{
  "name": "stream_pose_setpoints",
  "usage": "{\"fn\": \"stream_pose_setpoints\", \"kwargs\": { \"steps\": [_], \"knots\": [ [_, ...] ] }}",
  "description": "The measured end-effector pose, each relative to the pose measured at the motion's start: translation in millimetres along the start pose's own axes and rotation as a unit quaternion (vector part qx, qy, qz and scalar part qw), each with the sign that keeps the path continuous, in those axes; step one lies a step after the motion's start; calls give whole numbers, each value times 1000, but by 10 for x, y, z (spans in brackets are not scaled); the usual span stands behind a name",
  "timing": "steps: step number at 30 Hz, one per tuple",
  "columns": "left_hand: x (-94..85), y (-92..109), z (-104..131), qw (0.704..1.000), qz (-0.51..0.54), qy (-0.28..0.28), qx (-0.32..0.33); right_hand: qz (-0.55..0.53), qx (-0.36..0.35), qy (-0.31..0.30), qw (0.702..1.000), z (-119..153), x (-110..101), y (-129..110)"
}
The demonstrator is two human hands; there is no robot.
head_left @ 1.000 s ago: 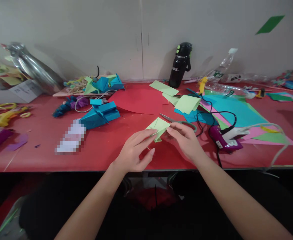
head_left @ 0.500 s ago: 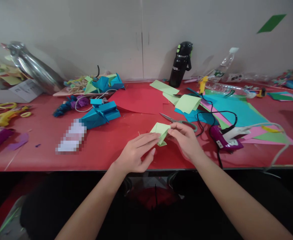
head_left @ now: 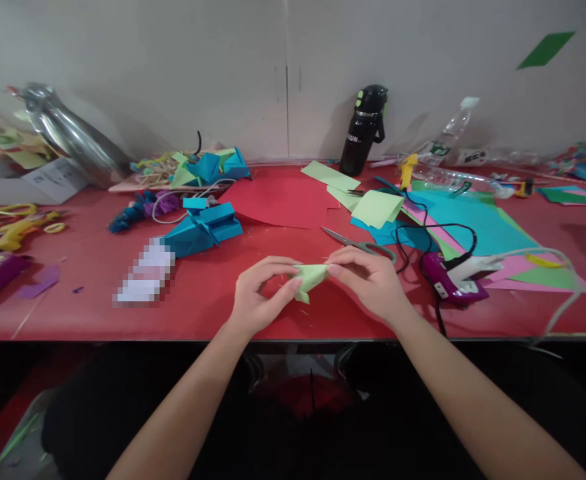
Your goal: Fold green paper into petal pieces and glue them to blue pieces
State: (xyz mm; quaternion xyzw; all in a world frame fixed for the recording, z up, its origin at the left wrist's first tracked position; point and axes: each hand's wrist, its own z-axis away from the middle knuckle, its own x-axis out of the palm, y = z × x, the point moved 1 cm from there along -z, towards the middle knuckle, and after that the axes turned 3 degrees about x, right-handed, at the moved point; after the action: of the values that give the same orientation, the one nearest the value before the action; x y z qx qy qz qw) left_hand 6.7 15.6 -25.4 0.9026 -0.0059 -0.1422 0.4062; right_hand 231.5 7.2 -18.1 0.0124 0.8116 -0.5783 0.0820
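A small piece of folded light green paper (head_left: 313,275) is held between my two hands above the red table. My left hand (head_left: 263,293) pinches its left end with thumb and fingers. At the right end, my right hand (head_left: 367,279) grips the paper between thumb and forefinger. Just beyond the right hand lies a pair of scissors (head_left: 340,238), blades pointing left. Behind them rests a curled light green paper sheet (head_left: 377,208). Folded blue paper pieces (head_left: 205,230) sit to the left, past my left hand.
A red paper sheet (head_left: 283,203) lies farther back. On the right, a purple power strip (head_left: 450,277) with cables sits by coloured sheets (head_left: 477,220). A black bottle (head_left: 364,130) leans at the wall, and a steel jug (head_left: 73,137) stands left. The table edge (head_left: 173,341) is near me.
The paper has been turned and now looks narrower, lower and a little left. My left hand's fingers, laid over it before, now pinch its left end.
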Motion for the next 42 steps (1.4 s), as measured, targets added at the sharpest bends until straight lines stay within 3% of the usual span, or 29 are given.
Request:
{"fn": "stream_pose_setpoints", "kwargs": {
  "steps": [6,14,18,30,36,42],
  "knots": [
    [46,185,-80,994,-51,-76,51,66,-65,12,996,57,83,-117],
    [26,215,-82,996,-80,-30,21,30,-23,-19,999,68,99,-84],
    [37,226,-68,997,-61,-35,13,69,-43,-29,996,78,124,-125],
    [22,295,-80,996,-86,-16,26,147,-148,62,976,129,169,-229],
    [55,301,-76,990,-130,22,54,162,-146,81,973,152,205,-215],
    [80,289,-58,995,-95,22,14,162,-158,91,970,162,225,-227]
  ]
}}
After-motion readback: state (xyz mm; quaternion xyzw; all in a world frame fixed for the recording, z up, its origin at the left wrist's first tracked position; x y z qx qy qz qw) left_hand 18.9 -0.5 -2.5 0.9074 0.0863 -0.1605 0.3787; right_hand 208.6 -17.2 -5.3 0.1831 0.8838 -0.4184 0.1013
